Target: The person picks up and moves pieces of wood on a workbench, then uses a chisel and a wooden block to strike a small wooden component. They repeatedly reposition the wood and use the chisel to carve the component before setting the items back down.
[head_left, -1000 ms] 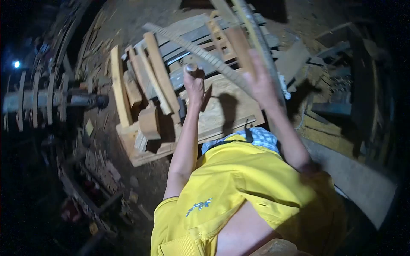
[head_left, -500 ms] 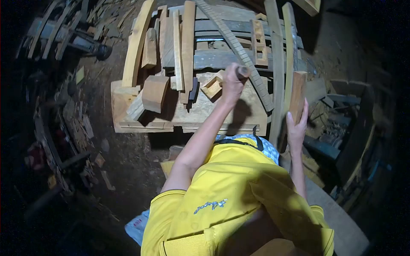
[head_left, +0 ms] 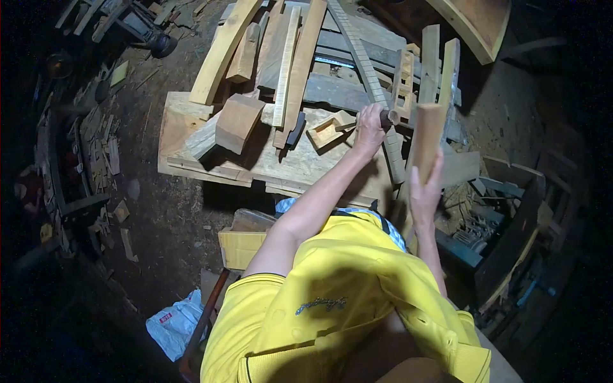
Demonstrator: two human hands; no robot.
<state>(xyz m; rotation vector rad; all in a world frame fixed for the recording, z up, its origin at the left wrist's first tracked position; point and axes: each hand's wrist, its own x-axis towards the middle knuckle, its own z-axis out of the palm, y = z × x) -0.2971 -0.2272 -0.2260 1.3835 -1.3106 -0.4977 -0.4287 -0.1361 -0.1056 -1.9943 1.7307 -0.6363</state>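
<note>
My left hand [head_left: 368,131] is wrapped round the dark round handle [head_left: 389,117] of a tool; its thin shaft reaches left to the small hollowed wooden piece [head_left: 325,132] on the workbench. The tip is too small to make out. Just right of that handle, my right hand [head_left: 426,196] grips a long wooden block [head_left: 428,137], held upright with its end raised. Block and handle look slightly apart. A dark block [head_left: 296,128] lies left of the hollowed piece.
Long boards [head_left: 227,51] lie across the workbench [head_left: 287,167], beside an angular wooden block [head_left: 239,124]. A marked strip [head_left: 364,64] crosses the right side. A slotted wooden piece [head_left: 403,83] lies behind. A dark bin [head_left: 511,236] stands right, and a blue-white bag [head_left: 175,325] lies lower left.
The view has shifted, with the bench now tilted. My right hand and its block have come closer to the tool handle. My left hand has turned, and the tool's shaft now shows.
</note>
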